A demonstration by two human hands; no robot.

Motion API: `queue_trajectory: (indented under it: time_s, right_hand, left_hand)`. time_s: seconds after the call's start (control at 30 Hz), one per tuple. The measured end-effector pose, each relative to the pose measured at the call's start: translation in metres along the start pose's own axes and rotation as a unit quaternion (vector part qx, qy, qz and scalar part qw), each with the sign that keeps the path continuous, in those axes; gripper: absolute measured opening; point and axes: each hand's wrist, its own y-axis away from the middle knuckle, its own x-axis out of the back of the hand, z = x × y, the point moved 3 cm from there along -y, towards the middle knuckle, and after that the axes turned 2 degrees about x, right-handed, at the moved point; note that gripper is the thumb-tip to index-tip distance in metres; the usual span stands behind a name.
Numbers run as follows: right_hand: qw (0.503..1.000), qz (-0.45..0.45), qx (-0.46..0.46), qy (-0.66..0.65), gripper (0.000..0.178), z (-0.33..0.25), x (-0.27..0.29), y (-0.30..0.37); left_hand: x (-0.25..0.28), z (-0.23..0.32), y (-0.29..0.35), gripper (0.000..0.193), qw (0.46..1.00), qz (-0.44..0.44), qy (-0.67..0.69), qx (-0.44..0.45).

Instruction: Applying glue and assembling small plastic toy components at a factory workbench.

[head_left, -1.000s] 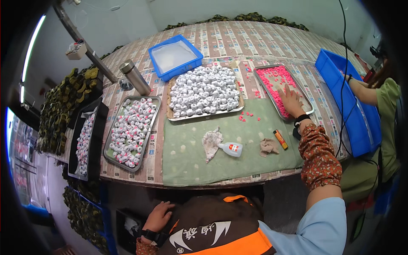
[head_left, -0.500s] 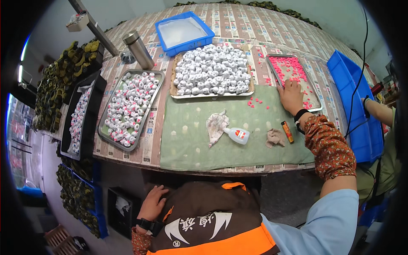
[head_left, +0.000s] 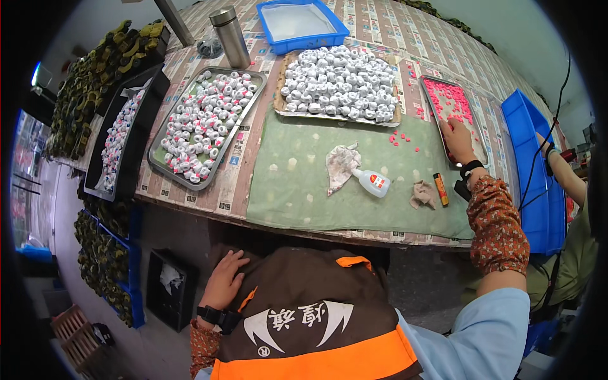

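My right hand (head_left: 460,140) reaches over the left side of a metal tray (head_left: 479,140) that holds small pink pieces (head_left: 446,95). Its fingers are drawn together and point down at the pieces; whatever the tips hold is hidden. My left hand (head_left: 223,278) lies on my dark apron (head_left: 297,285) below the table edge, fingers stretched out and holding nothing. On the green cloth (head_left: 297,196) are a white glue bottle (head_left: 373,182), a stained white rag (head_left: 342,164), a crumpled beige scrap (head_left: 423,194) and an orange lighter (head_left: 441,189).
A tray heaped with white knobbly pieces (head_left: 339,82) stands mid-table. Left of it, another tray holds white-and-pink pieces (head_left: 202,126), beside a black bin (head_left: 101,171). A steel flask (head_left: 230,38) and blue tray (head_left: 304,43) stand behind. Another person's arm (head_left: 567,174) reaches into a blue crate (head_left: 532,183).
The whole view has shifted, so the table sits further right and higher. My right hand stays at the pink pieces, its fingers closer together. My left hand still rests on the apron.
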Motion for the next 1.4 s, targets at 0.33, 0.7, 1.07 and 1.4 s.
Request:
queue_trajectory:
  time_s: [0.33,0.7,1.07,1.4]
  right_hand:
    - [0.971,-0.159,0.048,-0.173,0.043,-0.162,-0.023,0.032]
    - [0.933,-0.227,-0.066,-0.273,0.022,-0.157,0.018,0.024]
    - [0.958,-0.172,0.196,-0.115,0.034,-0.173,0.018,0.089]
    - [0.987,-0.124,0.082,-0.069,0.021,-0.176,0.070,0.170]
  left_hand:
    - [0.015,0.023,0.006,0.042,0.999,0.011,-0.008,-0.036]
    - [0.031,0.037,0.017,0.043,0.997,0.032,0.062,-0.038]
    - [0.087,0.076,-0.048,0.039,0.982,0.036,0.079,-0.167]
    - [0.091,0.083,-0.103,0.035,0.959,0.064,0.075,-0.266]
